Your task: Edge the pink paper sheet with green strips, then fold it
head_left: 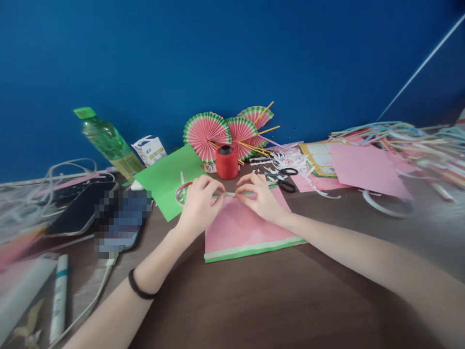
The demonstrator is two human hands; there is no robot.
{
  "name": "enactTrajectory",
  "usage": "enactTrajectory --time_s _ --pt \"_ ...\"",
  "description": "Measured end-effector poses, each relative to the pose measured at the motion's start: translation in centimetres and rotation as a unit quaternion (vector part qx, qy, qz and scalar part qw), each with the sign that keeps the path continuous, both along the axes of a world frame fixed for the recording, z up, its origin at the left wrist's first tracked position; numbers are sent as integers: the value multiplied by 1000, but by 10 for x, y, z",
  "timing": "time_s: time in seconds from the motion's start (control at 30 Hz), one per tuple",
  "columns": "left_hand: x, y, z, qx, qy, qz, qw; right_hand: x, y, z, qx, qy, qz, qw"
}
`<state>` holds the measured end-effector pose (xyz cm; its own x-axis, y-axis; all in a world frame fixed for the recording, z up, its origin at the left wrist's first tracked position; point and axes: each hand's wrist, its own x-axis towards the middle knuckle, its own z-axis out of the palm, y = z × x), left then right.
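Observation:
A pink sheet of paper (pixel 247 223) with a white and green band along its near edge lies on the table in front of me. Over its far edge, a thin whitish strip (pixel 230 194) runs between my two hands. My left hand (pixel 201 201) pinches the strip's left end, thumb against fingertips. At the other end, my right hand (pixel 258 199) has its fingers closed on the strip, the wrist resting over the paper's right side. A roll of tape (pixel 178 195) is just left of my left hand, partly hidden by it, on a green sheet (pixel 163 179).
Behind the hands stand a red thread spool (pixel 227 165) and watermelon-like paper fans (pixel 207 133). Black-handled scissors (pixel 286 180) and white paper shreds (pixel 290 160) lie right. A phone (pixel 125 223) with a cable, a marker (pixel 59 295) and a green-capped bottle (pixel 109 143) are left.

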<state>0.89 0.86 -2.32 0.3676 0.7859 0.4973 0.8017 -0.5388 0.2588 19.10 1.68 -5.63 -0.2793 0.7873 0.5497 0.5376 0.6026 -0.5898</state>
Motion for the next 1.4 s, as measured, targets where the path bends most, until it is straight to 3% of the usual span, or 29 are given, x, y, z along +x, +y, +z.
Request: enactTrajectory --time_s 0.1,0.33,0.63,0.93,1.4 --pt "3 -2 -2 -46 38 -29 998 0 -2 1 13 -10 25 1000" --pt "5 -4 -2 -127 33 -58 990 0 -5 2 27 -28 62 997" --pt "6 -4 -4 -132 45 -58 989 -2 -7 1 68 -46 68 994" --pt "5 -2 -4 -179 5 -69 981 -2 -8 2 56 -43 65 995" --pt "8 -6 -3 -161 14 -67 985 -2 -9 0 69 -50 67 994"
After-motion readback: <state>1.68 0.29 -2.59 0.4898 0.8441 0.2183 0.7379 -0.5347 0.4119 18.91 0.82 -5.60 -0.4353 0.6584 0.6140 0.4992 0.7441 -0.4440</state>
